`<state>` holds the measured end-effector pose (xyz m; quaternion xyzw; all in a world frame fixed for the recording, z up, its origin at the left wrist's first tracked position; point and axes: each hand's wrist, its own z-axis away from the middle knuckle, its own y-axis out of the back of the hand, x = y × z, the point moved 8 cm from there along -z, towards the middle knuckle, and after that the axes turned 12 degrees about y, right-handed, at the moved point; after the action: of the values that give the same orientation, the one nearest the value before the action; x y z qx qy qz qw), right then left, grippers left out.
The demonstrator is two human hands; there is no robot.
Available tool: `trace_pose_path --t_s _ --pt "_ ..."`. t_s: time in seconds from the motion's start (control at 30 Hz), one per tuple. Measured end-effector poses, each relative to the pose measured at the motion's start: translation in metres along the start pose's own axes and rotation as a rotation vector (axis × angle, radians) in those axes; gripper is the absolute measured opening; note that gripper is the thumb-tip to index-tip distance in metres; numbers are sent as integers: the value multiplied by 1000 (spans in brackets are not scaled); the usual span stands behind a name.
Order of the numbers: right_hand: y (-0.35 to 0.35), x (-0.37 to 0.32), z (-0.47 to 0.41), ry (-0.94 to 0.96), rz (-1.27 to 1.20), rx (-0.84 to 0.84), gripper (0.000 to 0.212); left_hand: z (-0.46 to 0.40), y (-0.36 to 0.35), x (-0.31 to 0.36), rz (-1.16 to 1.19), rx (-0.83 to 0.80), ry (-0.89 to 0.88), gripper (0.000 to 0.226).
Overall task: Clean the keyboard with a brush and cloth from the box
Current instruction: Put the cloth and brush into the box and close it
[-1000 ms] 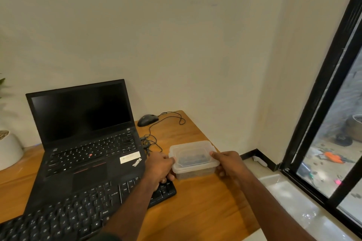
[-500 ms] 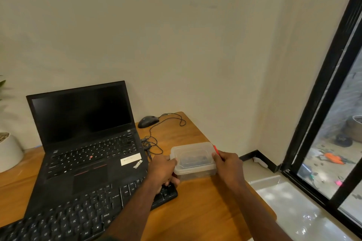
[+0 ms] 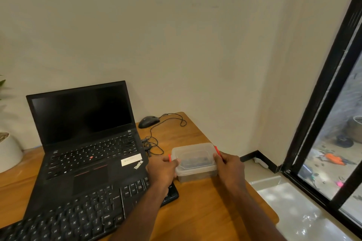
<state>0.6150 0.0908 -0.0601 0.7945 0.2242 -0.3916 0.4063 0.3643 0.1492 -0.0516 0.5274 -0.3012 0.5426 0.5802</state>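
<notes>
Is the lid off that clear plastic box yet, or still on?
Still on. The translucent lid sits flat atop the clear plastic box; left hand and right hand hold its red side clips.

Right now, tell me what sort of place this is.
Probably a home office or study corner: an open black laptop, a black wired mouse on a wooden desk, beside a black-framed glass door.

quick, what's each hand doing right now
Left hand: gripping the left end of the plastic box, at its red clip.
Right hand: pinching the box's right red clip.
</notes>
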Motion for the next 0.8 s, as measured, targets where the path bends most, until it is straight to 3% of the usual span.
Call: trace_pose_path --t_s 0.2,0.4,0.53,0.67,0.8 --pt "0 -3 1 23 11 1 35 -2 -3 8 -161 -17 -185 34" --pt "-1 -1 1 23 38 -21 35 -9 -5 9 -208 -52 -232 38" --pt "-8 -6 -14 11 33 -49 34 -19 -3 10 -163 -132 -189 39" --pt "-26 -27 -51 -27 -122 -59 30 -41 4 34 -69 -250 -140 13" --pt "-58 -43 -95 -26 -185 -113 28 -72 12 52 -4 -312 -99 37"
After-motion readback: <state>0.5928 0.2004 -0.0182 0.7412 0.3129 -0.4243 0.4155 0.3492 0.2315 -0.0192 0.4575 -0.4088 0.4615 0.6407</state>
